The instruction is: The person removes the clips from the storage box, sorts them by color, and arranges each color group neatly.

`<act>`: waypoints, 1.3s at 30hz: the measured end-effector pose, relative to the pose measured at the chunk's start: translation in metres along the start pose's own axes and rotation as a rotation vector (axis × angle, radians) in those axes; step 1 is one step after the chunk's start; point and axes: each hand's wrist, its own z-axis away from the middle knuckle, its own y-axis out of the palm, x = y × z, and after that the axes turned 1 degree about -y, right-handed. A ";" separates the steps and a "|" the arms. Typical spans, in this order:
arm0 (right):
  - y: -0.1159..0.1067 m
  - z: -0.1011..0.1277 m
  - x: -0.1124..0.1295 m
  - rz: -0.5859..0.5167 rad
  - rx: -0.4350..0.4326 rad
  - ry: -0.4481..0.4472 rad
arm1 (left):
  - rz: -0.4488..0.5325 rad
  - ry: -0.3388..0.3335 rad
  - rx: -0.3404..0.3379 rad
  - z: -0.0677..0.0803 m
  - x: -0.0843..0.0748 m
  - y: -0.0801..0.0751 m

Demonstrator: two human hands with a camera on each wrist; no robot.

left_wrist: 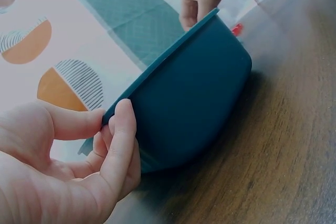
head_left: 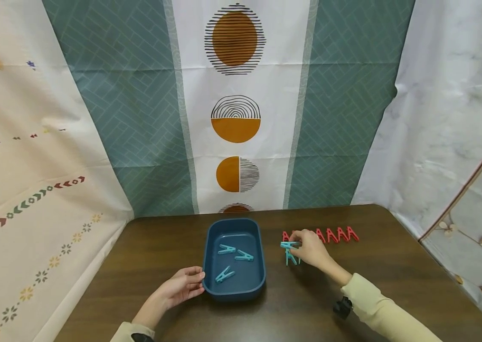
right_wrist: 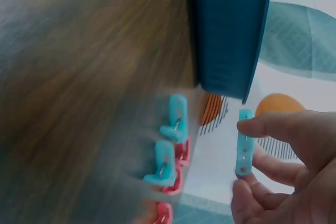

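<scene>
Item in hand: a teal clothespin [head_left: 288, 245], pinched between thumb and fingertips of the right hand [head_left: 311, 248], which is hovering over the surface [head_left: 394, 285] right of the bin, beside the row of pegs.

Support: the left hand [head_left: 183, 286] is gripping the near left rim of the dark blue bin [head_left: 211, 266], thumb inside, fingers curled against the outer wall.

Step, as judged: sorting teal pegs from red; one teal peg is being lifted clear. The next move appears to call for carrying it leftward over the bin rim and letting go above the bin floor, with the left hand steadying the bin.

Count:
- Teal clothespins in the bin [head_left: 235, 259]: three, lying loose.
- Teal, held: one.
- Teal, on the surface under the right hand [right_wrist: 170, 144]: two showing in the right wrist view.
- Red clothespins [head_left: 337, 234]: at least five visible in a row; others are hiding behind the hand, number uncertain.
</scene>
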 end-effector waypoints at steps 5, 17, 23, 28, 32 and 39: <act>-0.005 0.006 -0.011 0.009 -0.018 0.067 | -0.002 -0.001 0.001 -0.001 0.001 -0.001; -0.019 0.014 -0.035 0.092 0.004 0.205 | 0.007 0.007 0.015 0.000 -0.003 -0.001; -0.014 0.015 -0.047 0.152 0.075 0.234 | 0.004 0.003 0.014 0.001 -0.002 0.001; -0.011 0.015 -0.049 0.171 0.125 0.260 | 0.019 0.007 0.024 0.002 -0.001 0.002; -0.009 0.015 -0.051 0.194 0.138 0.296 | 0.024 0.003 0.029 0.001 0.001 0.002; -0.011 0.007 -0.036 0.220 0.055 0.272 | 0.028 0.002 0.031 0.002 -0.001 0.002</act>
